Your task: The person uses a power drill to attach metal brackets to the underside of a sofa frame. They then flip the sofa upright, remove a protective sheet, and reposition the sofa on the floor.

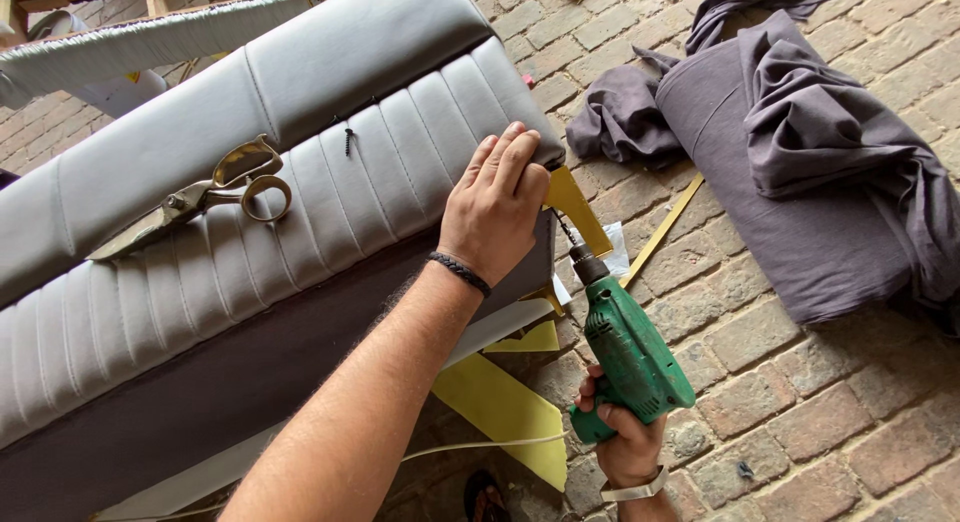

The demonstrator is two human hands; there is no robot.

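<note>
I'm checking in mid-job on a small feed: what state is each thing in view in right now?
Left hand: pressed flat on the corner of the grey upholstered cushion.
Right hand: gripping the green electric drill, bit aimed at the cushion's side edge.
Scissors: closed, lying on the cushion.
Dark screw: loose on the cushion.
Grey fabric: crumpled on the brick floor.
Yellow offcuts: on the floor.

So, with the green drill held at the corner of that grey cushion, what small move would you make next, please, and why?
Probably ease the green drill forward along its bit. The right hand grips its handle, the bit points up at the end of the grey padded cushion by the yellow piece, and the left hand is pressing that corner down. The scissors lie apart from it.
</note>
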